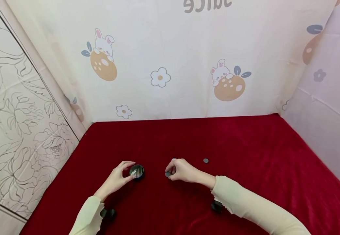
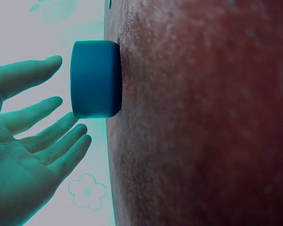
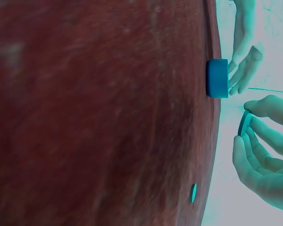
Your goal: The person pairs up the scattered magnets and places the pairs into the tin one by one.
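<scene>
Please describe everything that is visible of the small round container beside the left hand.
The small round container is a low, dark cylinder with straight sides, perhaps plastic or metal. It stands upright on the red cloth, open side up, and something shiny shows inside. The left hand has loosely spread fingers at its side; whether they touch it is unclear. The right hand, holding a small dark disc, stays apart from it.

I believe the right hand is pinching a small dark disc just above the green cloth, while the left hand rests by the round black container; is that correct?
Not quite: the cloth is red, not green, as the head view shows. The rest stands: the right hand pinches a small dark disc just above it, and the left hand rests by the round black container.
</scene>
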`<state>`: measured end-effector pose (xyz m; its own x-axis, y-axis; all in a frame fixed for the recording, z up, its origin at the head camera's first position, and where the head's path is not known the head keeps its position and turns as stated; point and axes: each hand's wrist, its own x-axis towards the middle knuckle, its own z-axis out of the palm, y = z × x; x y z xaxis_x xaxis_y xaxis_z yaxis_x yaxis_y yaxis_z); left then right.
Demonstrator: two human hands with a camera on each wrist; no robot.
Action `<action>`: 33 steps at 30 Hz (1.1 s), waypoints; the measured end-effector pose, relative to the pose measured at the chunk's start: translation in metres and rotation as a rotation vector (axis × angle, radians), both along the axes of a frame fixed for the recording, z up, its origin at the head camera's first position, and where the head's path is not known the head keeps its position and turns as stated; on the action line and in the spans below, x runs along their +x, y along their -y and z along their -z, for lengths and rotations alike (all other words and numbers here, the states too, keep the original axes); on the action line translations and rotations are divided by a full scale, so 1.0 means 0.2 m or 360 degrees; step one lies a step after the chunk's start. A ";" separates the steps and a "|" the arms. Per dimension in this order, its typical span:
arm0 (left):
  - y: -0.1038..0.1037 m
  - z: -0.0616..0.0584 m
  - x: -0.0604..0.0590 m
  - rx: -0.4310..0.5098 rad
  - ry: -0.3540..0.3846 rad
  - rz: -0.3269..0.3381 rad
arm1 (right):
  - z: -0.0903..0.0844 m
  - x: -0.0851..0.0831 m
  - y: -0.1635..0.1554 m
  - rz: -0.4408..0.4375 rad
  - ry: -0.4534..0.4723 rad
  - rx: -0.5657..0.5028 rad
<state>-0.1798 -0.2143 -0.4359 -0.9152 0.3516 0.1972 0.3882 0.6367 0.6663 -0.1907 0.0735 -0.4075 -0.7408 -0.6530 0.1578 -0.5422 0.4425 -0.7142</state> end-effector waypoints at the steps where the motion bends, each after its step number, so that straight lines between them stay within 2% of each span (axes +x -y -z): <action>1: 0.01 0.00 0.00 0.0002 0.0020 0.0001 | 0.00 0.00 0.01 0.0003 0.0005 -0.0009; 11: 0.05 0.03 -0.02 0.0084 0.0183 0.0061 | 0.01 -0.03 0.12 0.0042 0.0061 -0.0098; 21: 0.06 0.03 -0.03 0.0168 0.0307 0.0223 | 0.01 -0.05 0.22 0.0124 0.0094 -0.0151; 29: 0.06 0.03 -0.04 0.0181 0.0397 0.0194 | 0.02 -0.06 0.30 0.0124 0.0135 -0.0240; 33: 0.06 0.03 -0.05 0.0188 0.0406 0.0197 | 0.03 -0.07 0.32 0.0131 0.0175 -0.0263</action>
